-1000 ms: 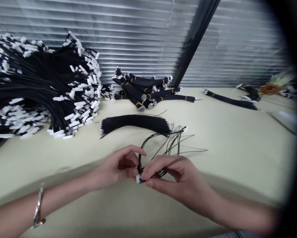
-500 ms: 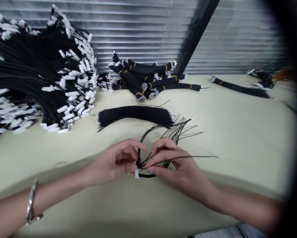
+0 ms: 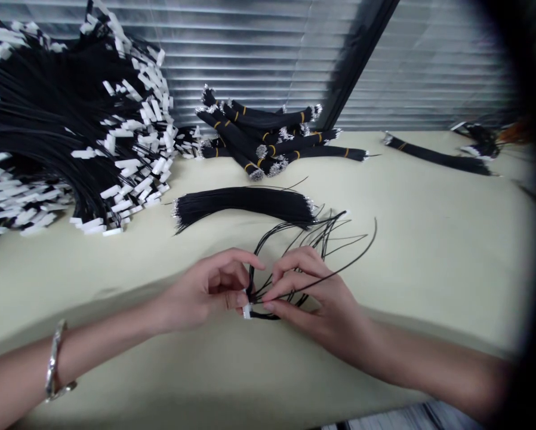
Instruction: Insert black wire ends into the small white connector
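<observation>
White plastic connector housing [image 3: 247, 311] sits pinched between the left hand's [image 3: 221, 289] thumb and fingers over the pale bench [image 3: 438, 239], with looped black wires [image 3: 258, 246] running from it. Right beside it, the right hand [image 3: 317, 292] has thumb and index finger together on one black wire [image 3: 349, 264], whose free end curves up to the right. Beyond the hands lies a black wire bundle [image 3: 245, 203] with silvery tips; farther back are yellow-banded bundles [image 3: 295, 143] and, leftward, a heap of white-ended cables [image 3: 48, 119].
</observation>
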### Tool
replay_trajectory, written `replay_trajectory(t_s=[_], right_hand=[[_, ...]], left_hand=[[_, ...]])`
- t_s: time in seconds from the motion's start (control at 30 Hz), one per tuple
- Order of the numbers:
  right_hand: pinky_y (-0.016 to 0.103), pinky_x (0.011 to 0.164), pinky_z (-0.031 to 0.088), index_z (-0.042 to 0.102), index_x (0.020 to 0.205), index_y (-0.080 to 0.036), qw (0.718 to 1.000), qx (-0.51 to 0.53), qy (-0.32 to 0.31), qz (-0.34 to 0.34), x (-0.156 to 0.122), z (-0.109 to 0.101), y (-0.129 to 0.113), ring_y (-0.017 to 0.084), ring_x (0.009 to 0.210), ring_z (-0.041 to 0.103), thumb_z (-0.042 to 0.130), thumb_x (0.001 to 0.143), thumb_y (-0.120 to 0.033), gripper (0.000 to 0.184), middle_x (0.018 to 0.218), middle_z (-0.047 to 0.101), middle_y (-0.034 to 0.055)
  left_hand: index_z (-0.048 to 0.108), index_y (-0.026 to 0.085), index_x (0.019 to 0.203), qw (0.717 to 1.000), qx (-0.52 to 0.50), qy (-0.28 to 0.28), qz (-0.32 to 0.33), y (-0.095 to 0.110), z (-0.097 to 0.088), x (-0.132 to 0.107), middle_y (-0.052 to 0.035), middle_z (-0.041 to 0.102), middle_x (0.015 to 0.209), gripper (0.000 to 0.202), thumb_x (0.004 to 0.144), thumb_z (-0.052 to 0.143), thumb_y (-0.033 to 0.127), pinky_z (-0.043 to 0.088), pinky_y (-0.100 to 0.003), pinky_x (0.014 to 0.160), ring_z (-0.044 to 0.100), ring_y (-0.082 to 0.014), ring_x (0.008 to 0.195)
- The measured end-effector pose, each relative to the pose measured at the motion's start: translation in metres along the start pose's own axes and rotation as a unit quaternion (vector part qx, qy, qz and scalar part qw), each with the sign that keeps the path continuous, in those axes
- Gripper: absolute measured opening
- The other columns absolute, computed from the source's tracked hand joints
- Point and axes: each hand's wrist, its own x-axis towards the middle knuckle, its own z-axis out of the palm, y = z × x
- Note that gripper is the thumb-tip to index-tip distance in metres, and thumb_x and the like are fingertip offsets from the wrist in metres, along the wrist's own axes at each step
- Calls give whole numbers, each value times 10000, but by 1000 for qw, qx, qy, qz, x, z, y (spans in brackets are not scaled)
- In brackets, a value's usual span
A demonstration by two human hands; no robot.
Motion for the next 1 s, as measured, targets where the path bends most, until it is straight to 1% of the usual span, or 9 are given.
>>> replay_trajectory(t_s=[0.13, 0.3, 0.47, 0.7, 0.83, 1.0], right_hand=[[356, 833, 400, 658, 824, -241, 1000, 3, 8, 0, -1, 3, 1, 179, 887, 508, 689, 781, -189, 75, 871, 582, 13], [351, 826, 400, 655, 832, -244, 1000, 10, 3, -4, -2, 6, -1, 183, 892, 500, 671, 801, -198, 57, 876, 591, 16], [338, 815, 376, 648, 802, -219, 999, 5, 40, -4, -1, 9, 0, 166, 860, 503, 683, 787, -169, 63, 841, 585, 2], [313, 827, 365, 627, 799, -210, 999, 22, 28, -3, -2, 13, 1, 148, 875, 488, 694, 785, -170, 80, 857, 574, -9], [301, 816, 383, 627, 797, -200, 999, 32, 4, -2, -3, 13, 0, 148, 887, 476, 668, 807, -159, 60, 862, 565, 0], [292, 810, 397, 632, 789, -201, 999, 50, 6, 2, 0, 15, 1, 147, 889, 481, 677, 800, -164, 59, 857, 563, -1]], left_hand=[[512, 232, 1145, 1000, -4, 3, 10, -2, 0, 0, 21, 555, 821, 325, 845, 592, 134, 493, -289, 722, 595, -121, 729], [526, 217, 1129, 1000, -10, 10, 13, -2, 1, 0, 23, 562, 802, 313, 840, 591, 118, 493, -272, 706, 597, -118, 721], [529, 219, 1127, 1000, -20, 12, 10, -2, 0, 1, 21, 564, 818, 319, 831, 611, 132, 500, -276, 710, 604, -121, 727], [531, 221, 1123, 1000, -16, 8, 16, -2, 1, 2, 23, 566, 803, 312, 835, 606, 127, 496, -269, 706, 606, -118, 720], [544, 220, 1110, 1000, -11, 8, 22, -1, 1, 2, 27, 564, 787, 297, 835, 605, 124, 495, -258, 698, 599, -110, 704], [554, 222, 1089, 999, -9, 24, 25, -5, 2, 1, 30, 555, 788, 297, 820, 620, 116, 498, -248, 688, 585, -101, 696]])
